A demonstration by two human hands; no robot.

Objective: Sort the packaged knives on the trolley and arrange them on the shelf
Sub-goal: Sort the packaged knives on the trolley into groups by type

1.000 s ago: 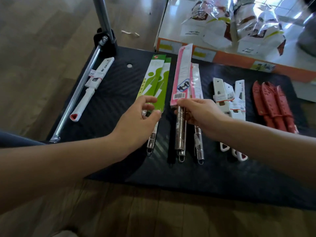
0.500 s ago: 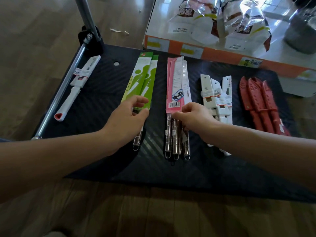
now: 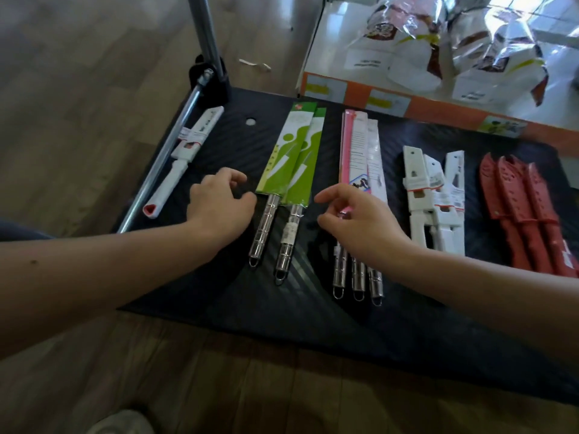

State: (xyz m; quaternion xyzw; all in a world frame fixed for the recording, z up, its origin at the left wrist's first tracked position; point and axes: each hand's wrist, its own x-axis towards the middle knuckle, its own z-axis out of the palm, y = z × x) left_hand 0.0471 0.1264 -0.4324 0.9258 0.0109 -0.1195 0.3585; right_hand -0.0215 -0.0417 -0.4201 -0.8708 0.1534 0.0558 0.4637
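I read the black ribbed trolley deck (image 3: 282, 324) as a sorting board. Green-sleeved steel-handled knives (image 3: 291, 170), pink-sleeved steel-handled knives (image 3: 360, 151), white plastic-sheathed knives (image 3: 419, 195) and red plastic-sheathed knives (image 3: 520, 208) lie grouped by kind, handles toward me for pickup. One lone white knife (image 3: 185, 164) lies beside the chrome side rail (image 3: 166, 170). My left hand (image 3: 219, 208) sits just left of the green pair, fingers loosely curled, gripping nothing. My right hand (image 3: 354, 217) hovers over the pink set, equally relaxed. Bare deck runs along the near edge, and the orange-fronted shelf (image 3: 438, 104) stands beyond the far one.
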